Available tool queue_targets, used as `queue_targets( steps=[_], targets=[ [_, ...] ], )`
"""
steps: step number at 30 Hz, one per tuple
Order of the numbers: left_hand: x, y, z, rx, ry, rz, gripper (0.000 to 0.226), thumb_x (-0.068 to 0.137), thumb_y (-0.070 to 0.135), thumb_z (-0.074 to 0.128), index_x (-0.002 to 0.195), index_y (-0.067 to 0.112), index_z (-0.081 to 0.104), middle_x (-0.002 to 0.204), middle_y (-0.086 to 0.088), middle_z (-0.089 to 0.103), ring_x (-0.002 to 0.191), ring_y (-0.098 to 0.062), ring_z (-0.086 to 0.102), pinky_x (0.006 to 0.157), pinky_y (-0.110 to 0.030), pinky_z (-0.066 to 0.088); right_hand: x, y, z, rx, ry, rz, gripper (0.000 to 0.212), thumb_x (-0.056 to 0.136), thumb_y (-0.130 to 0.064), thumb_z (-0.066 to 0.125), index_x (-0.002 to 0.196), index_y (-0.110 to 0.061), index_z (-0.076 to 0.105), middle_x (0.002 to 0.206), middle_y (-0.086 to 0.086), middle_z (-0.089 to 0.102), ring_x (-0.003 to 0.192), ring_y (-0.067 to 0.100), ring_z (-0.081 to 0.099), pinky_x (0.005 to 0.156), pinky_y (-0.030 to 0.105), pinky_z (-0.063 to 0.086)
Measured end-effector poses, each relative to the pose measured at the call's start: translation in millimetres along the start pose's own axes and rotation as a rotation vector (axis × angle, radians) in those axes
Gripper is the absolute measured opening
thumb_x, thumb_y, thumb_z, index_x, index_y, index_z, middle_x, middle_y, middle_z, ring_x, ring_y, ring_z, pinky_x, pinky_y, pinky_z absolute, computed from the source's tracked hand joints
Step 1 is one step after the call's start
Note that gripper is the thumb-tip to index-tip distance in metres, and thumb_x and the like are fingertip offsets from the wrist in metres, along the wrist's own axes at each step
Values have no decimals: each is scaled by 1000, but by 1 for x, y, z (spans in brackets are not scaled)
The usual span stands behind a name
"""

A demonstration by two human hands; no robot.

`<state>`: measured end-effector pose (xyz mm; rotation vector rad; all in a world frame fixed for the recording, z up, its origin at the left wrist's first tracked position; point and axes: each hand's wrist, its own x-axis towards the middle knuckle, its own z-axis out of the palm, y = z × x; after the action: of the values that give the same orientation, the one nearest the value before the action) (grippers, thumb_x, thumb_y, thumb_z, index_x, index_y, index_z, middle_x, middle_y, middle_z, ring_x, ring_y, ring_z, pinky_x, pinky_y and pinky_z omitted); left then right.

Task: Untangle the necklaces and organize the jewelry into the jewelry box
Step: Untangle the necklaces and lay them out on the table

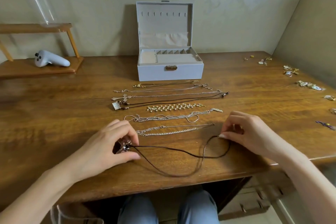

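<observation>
Nearest, the dark cord necklace (181, 152), crossed over itself, is pinched at its pendant by the left hand (109, 143) and at its end by the right hand (245, 129). Beyond, straightened necklaces (172, 107) are laid in rows. Farthest, the jewelry box (170, 72) is left open, apparently unfilled.

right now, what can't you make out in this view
Head view only:
- Pendant: mostly covered by the left hand gripping it, so its shape is unclear.
- End of the dark cord: pinched by the right hand, whose fingertips hide any clasp.
- Small jewelry pieces at far right: too small and blurred to identify, some cut off by the frame edge.
</observation>
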<state>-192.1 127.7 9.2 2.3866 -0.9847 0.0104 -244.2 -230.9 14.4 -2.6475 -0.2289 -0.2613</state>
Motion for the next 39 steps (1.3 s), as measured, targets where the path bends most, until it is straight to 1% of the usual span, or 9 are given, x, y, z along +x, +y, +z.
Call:
queue_targets(
  steps=[7,11,21,24,27,30,32,36,39],
  targets=[
    [-8,-14,-10,-50,9,-67,48,63,81,51,90,40,53,101,16,54,100,-7,51,83,-23,41,-15,21,-15,-52,87,275,23,74,-24,77,64,-29,58,68,-9,59,64,11,52,59,35,44],
    [-5,-14,-14,-32,-35,-68,52,61,85,48,89,42,54,101,17,54,102,-6,50,84,-21,41,-11,18,-15,-35,15,284,20,77,-20,75,66,-24,58,66,-4,59,63,13,51,59,33,42],
    [-8,-9,-17,-92,0,-44,31,70,63,63,88,38,59,99,11,59,101,-14,54,87,-31,44,-10,14,-25,16,-16,258,13,75,-27,78,69,-23,66,69,-4,63,66,11,53,58,22,39],
    [-8,-4,-20,-145,65,-59,21,73,50,67,87,36,61,96,10,60,98,-13,55,85,-25,43,-13,12,-29,44,65,197,12,72,-29,78,70,-27,66,67,-6,61,65,11,52,57,22,39],
    [-7,-1,-25,-178,158,-100,9,76,37,65,84,32,63,93,11,61,89,-9,57,79,-20,43,-15,5,-29,55,39,49,12,67,-36,77,74,-38,67,80,-12,60,71,12,54,57,16,41],
    [-3,0,-25,-160,170,-138,5,85,22,61,87,27,63,91,15,65,86,-7,59,76,-21,45,-15,-10,-15,125,4,-67,17,66,-45,71,81,-38,71,85,-11,59,74,11,56,60,12,41],
    [2,6,-22,-116,128,-126,5,83,26,63,87,29,62,88,14,65,88,-4,59,76,-18,44,-12,-23,4,157,4,-130,20,69,-48,68,86,-37,72,87,-13,58,79,9,57,66,12,43],
    [13,14,-12,135,-103,-67,23,69,59,60,83,40,56,87,20,57,95,1,50,77,-13,38,2,-43,34,72,12,-197,21,77,-45,67,94,-33,71,92,-20,51,85,2,54,69,9,42],
    [19,17,-9,221,-193,-80,20,76,53,63,78,38,51,84,21,51,89,5,43,72,-11,34,11,-56,44,45,-4,-212,21,80,-40,68,98,-30,69,92,-20,48,83,-1,51,67,7,40]
  ],
)
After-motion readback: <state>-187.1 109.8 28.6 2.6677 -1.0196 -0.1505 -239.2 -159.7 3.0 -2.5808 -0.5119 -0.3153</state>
